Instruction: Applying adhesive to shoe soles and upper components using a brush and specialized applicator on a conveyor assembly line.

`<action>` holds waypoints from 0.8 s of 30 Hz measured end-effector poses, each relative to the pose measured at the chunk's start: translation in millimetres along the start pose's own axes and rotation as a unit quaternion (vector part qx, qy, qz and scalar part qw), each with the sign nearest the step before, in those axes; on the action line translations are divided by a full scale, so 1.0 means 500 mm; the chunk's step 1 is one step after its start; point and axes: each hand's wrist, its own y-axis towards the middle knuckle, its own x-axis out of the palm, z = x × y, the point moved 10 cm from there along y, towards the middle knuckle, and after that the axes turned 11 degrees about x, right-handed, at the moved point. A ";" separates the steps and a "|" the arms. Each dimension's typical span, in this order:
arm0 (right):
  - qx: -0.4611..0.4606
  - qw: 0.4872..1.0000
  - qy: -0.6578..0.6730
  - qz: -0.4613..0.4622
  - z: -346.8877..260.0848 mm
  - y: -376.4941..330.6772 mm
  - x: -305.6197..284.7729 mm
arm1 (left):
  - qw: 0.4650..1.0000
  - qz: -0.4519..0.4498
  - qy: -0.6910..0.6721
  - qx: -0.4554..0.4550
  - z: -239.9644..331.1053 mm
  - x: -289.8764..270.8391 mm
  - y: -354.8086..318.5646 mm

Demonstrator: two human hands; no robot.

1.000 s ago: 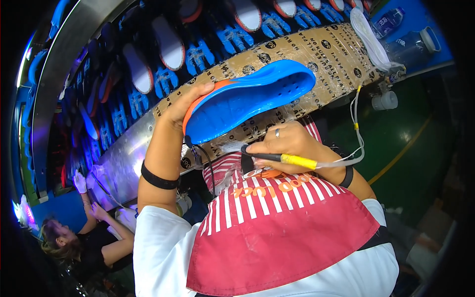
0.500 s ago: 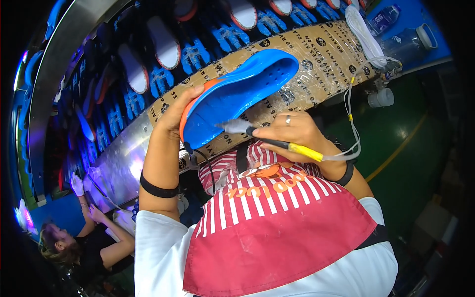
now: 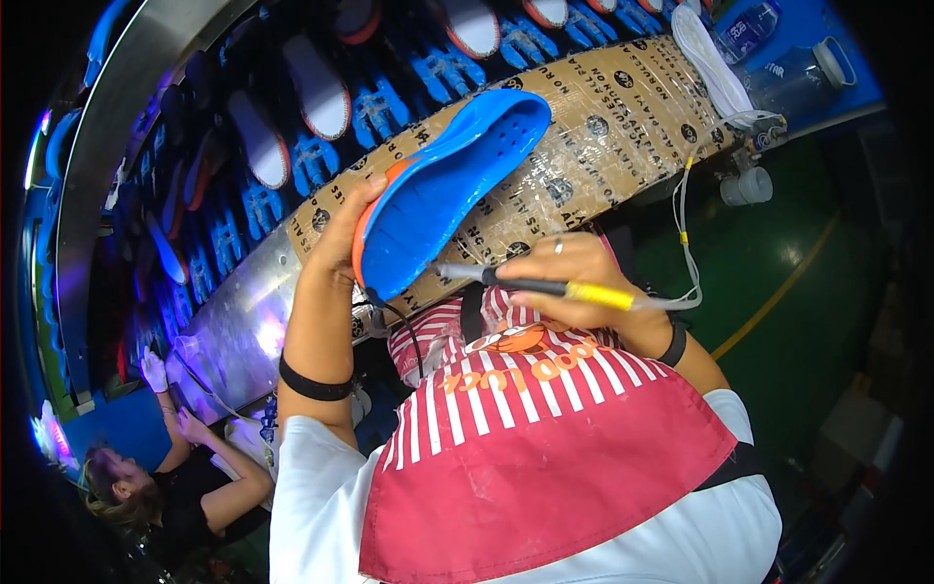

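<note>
A blue moulded shoe piece (image 3: 428,204) with an orange heel edge and small holes near its toe is tilted up in front of me. My left hand (image 3: 336,234) grips it at the heel end, thumb over the orange rim. My right hand (image 3: 574,268) closes round a tube-fed brush (image 3: 545,286) with a black and yellow handle. The pale bristles lie beside the shoe piece's near edge; whether they touch it I cannot tell. Beyond the shoe piece lies a work surface (image 3: 623,146) covered with printed brown cardboard and clear film.
Past the cardboard runs a row of white soles (image 3: 316,88) and blue holders (image 3: 379,112). A white shoe piece (image 3: 710,63), a bottle (image 3: 749,29) and a clear jug (image 3: 798,83) stand far right. The brush's thin tube (image 3: 689,243) loops there. Another person (image 3: 185,477) works at lower left.
The brush has come out of the shoe piece's hollow, down to its near edge. The shoe piece has shifted slightly left and its toe has swung a little that way.
</note>
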 end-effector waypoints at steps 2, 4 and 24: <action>0.031 0.995 0.088 0.041 0.010 0.016 -0.025 | 0.999 0.000 -0.044 -0.011 -0.035 0.010 -0.006; 0.160 0.967 0.199 0.014 0.052 0.023 -0.011 | 0.997 -0.011 -0.072 -0.016 -0.060 0.043 -0.007; 0.091 0.971 -0.076 0.209 0.096 0.001 -0.139 | 0.979 -0.022 -0.203 -0.015 -0.109 0.116 -0.018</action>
